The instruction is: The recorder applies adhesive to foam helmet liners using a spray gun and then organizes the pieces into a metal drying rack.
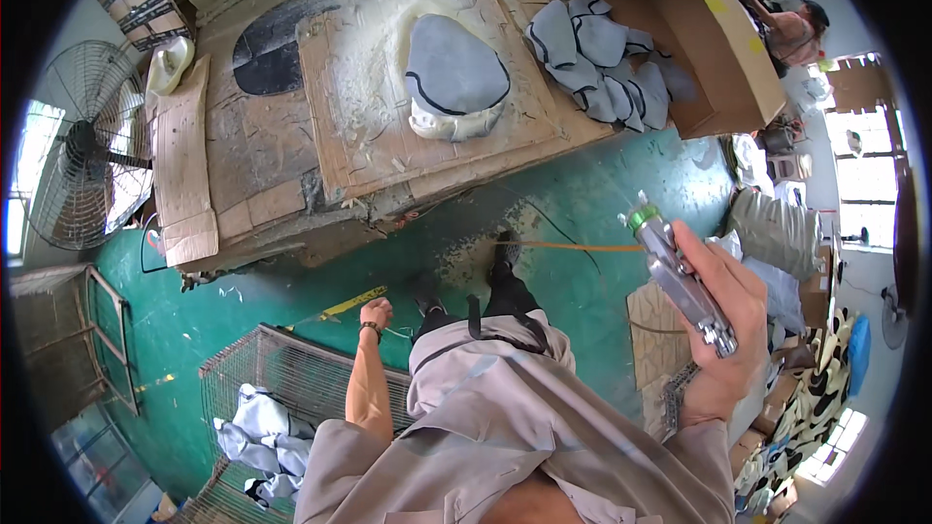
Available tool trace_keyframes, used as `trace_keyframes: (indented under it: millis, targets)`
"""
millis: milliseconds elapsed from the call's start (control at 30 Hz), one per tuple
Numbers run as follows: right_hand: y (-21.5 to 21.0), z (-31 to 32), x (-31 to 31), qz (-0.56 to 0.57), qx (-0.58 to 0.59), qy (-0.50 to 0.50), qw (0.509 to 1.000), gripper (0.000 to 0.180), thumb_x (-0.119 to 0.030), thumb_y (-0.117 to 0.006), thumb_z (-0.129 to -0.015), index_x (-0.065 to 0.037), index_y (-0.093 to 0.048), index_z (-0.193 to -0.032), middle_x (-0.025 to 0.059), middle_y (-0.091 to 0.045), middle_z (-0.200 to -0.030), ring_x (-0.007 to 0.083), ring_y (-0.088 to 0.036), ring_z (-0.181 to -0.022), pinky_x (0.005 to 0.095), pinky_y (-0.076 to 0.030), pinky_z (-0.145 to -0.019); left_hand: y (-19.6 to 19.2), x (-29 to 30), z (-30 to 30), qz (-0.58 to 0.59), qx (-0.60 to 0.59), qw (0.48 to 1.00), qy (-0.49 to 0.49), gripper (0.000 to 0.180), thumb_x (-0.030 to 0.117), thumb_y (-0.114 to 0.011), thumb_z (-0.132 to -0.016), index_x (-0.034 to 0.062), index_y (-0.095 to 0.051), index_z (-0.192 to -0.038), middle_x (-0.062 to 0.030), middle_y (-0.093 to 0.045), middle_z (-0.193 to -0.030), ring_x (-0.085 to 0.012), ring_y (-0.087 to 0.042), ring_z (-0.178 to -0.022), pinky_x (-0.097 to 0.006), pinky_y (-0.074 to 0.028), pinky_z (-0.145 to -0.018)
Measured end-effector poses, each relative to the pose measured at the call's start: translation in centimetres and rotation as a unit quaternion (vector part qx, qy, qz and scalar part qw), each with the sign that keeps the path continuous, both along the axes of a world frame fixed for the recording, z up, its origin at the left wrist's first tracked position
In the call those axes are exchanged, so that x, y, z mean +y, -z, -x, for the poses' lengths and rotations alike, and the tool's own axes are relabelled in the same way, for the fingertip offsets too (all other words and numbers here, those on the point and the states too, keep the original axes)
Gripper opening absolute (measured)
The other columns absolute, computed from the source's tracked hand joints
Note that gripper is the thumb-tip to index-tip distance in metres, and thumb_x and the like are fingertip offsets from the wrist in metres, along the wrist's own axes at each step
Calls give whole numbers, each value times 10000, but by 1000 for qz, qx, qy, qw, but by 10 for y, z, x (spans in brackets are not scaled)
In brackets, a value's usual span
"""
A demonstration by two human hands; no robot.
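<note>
My right hand is wrapped round a metal spray gun with a green ring near its nozzle, raised at the right. An orange-brown hose shows to the left of the gun. My left hand hangs low in front of me, its fingers curled and nothing visible in them. On the worktable ahead, a rounded grey fabric piece with black edging covers a pale foam-like form. Both hands are apart from it.
Under the form lies a cardboard sheet crusted with pale residue. Grey fabric pieces are heaped beside a large carton. A wire rack with more grey pieces stands near my left. A fan is far left; another person is far right.
</note>
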State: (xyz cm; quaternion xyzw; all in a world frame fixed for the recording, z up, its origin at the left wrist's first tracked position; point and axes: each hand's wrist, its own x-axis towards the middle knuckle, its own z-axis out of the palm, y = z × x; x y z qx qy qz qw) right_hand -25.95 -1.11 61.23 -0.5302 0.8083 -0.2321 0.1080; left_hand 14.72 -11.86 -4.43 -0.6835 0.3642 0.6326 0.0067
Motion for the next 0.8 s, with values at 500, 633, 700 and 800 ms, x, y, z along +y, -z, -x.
trace_keyframes:
  millis: [500, 633, 700, 800]
  targets:
    - [-16, -112, -29, -40, 89, -138, 986, 641, -32, -761, -759, 7, -627, -1384, 157, -722, -1000, 313, -725, -812, 407, -583, -683, 29, 51, -63, -73, -1, 992, -105, 233, 195, -671, -946, 116, -749, -1151, -29, -738, -871, -183, -697, -725, -406, -578, -625]
    - [-13, -112, -10, -50, 116, -153, 980, 648, -34, -753, -752, 16, -623, -1385, 113, -665, -872, 272, -688, -730, 389, -543, -593, 29, 65, -56, -92, 3, 992, -88, 227, 177, -657, -938, 117, -747, -1138, -24, -734, -866, -180, -691, -717, -385, -549, -596]
    - [-11, -104, 3, -40, 110, -153, 981, 653, -32, -748, -750, 15, -619, -1389, 103, -644, -841, 261, -676, -708, 382, -528, -568, 24, 62, -44, -81, -28, 994, -65, 211, 184, -643, -933, 108, -761, -1090, -21, -724, -818, -164, -678, -673, -349, -529, -563]
    - [-7, -79, 23, -27, 80, -160, 984, 664, -41, -747, -752, 20, -610, -1399, 113, -652, -853, 270, -680, -708, 386, -530, -578, 6, 34, -5, 40, 5, 999, -30, 185, 214, -643, -922, 99, -786, -949, -19, -658, -670, -124, -603, -541, -279, -471, -495]
